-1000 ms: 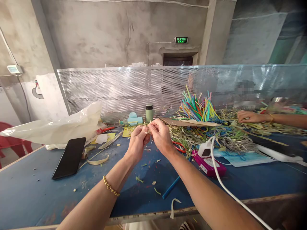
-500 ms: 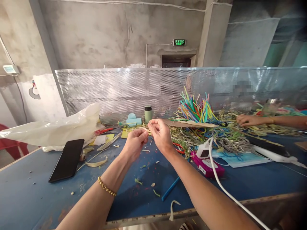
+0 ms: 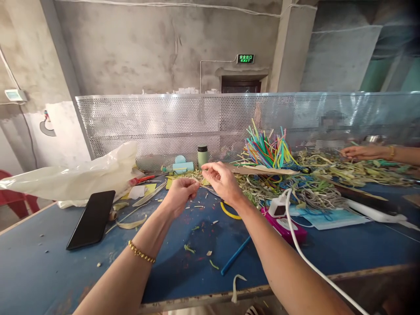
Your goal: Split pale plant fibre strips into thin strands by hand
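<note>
— Where the right hand (image 3: pixel 223 180) is raised over the blue worktop (image 3: pixel 39 271), what is being pinched?
— A thin pale strand (image 3: pixel 204 168) is pinched between its thumb and forefinger, and the other fingers are loosely bent. The strand is held in the air, seen just in front of the sage-green cylindrical flask (image 3: pixel 203 155).
— And the left hand (image 3: pixel 180 191)?
— It is curled into a loose fist just beside the right one, a little lower. Whether anything is gripped inside cannot be told. A gold bead bracelet (image 3: pixel 141 253) is worn on that wrist.
— What is found beneath the hands?
— A yellow loop (image 3: pixel 229 213) is lying flat on the worktop under the right wrist, and small green and pale scraps (image 3: pixel 189 248) are scattered about. A blue stick (image 3: pixel 234 256) is lying nearer the front edge.
— And to the sides?
— A black phone (image 3: pixel 92 218) is laid flat to the left, beside a crumpled white plastic bag (image 3: pixel 75 175). To the right a tangled heap of pale green strips (image 3: pixel 295 186) is spread out. A bunch of bright coloured strips (image 3: pixel 267 146) is stood up behind it, against the perforated metal screen (image 3: pixel 147 122). A magenta device (image 3: pixel 288 229) is set near the heap, with a white plug (image 3: pixel 278 205) and a white cable (image 3: pixel 306 261) on it.
— Is anyone else seen?
— Another person's hand (image 3: pixel 361 152) is laid on the heap at the far right, well apart
</note>
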`<state>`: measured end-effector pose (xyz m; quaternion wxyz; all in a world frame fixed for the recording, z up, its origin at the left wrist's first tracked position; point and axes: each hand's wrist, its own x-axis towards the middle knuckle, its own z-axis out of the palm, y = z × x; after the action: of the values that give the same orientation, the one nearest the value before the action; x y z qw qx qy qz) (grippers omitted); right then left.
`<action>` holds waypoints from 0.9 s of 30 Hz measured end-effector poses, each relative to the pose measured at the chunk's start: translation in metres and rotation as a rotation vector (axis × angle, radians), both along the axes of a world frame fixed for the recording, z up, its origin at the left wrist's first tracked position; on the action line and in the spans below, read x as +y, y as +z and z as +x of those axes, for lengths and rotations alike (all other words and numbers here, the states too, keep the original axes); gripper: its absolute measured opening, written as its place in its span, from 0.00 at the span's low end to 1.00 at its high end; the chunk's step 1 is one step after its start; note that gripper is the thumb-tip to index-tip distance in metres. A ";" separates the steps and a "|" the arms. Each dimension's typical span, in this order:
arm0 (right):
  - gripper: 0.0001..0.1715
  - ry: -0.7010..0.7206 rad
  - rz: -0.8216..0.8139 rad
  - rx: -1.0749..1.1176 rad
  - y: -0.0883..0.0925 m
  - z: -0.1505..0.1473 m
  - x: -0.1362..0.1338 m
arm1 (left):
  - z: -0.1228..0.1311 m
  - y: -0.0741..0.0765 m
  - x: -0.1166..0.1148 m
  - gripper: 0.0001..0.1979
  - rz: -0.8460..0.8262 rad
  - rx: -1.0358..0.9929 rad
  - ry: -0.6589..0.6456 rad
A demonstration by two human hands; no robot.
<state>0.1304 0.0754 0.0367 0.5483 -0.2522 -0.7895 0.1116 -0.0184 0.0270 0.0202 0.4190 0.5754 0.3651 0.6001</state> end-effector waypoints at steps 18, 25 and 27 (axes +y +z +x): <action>0.07 0.352 -0.203 -0.052 0.008 0.012 0.001 | -0.001 0.006 -0.006 0.12 -0.137 -0.110 -0.175; 0.10 0.308 -0.187 -0.001 0.006 0.005 -0.003 | -0.003 0.007 -0.008 0.09 -0.096 -0.031 -0.168; 0.10 0.264 -0.164 -0.013 0.004 0.003 -0.002 | -0.003 0.006 -0.008 0.08 -0.102 -0.040 -0.170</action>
<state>0.1337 0.0730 0.0411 0.5010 -0.1910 -0.8077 0.2453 -0.0214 0.0194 0.0264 0.5044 0.5702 0.3364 0.5543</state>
